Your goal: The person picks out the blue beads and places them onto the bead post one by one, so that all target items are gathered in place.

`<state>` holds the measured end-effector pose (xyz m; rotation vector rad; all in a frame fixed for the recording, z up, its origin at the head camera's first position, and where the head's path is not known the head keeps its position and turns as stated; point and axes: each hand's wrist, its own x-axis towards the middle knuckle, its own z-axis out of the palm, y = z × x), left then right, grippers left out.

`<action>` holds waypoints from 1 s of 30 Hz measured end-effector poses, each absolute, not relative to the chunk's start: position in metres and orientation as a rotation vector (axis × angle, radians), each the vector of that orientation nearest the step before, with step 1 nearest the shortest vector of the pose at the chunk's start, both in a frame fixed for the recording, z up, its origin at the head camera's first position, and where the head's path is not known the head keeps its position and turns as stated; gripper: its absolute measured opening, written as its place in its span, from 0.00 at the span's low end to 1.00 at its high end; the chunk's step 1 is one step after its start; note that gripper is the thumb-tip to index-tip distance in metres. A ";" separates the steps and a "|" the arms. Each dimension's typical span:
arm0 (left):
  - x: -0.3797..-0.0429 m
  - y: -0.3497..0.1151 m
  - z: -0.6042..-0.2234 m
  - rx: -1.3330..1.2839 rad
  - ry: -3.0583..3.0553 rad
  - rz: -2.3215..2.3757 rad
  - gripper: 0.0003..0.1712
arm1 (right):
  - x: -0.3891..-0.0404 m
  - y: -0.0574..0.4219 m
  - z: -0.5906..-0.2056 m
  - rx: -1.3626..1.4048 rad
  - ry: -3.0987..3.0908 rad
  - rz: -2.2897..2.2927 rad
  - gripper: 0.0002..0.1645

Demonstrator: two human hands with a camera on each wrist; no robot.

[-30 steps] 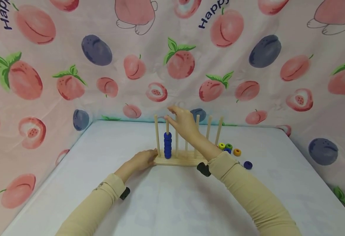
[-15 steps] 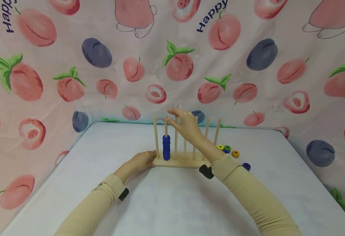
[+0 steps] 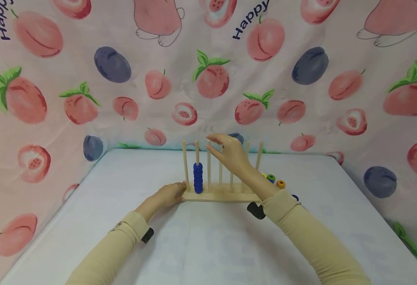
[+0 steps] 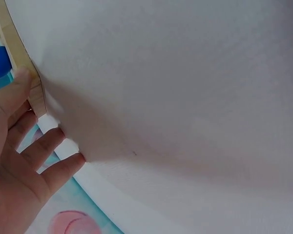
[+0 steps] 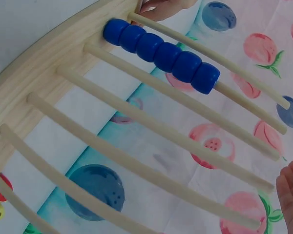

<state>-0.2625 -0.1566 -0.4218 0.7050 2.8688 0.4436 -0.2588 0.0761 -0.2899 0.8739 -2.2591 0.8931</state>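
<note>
Currently, the left hand point(image 3: 171, 194) pinches the left end of a pale wooden rack point(image 3: 222, 196) with upright round rods point(image 3: 186, 166), standing on the white tabletop point(image 3: 194, 245). The right hand point(image 3: 232, 155), fingers and thumb apart, holds nothing near the rod tops. Round blue beads point(image 3: 198, 178) sit on the second rod from left; probably they are light, hard, slippery, best pinched by their sides. The rack seems stiff.
</note>
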 end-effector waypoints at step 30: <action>-0.266 -0.162 -0.427 0.751 2.884 0.490 0.28 | -0.241 0.181 -0.328 1.039 -2.565 1.109 0.17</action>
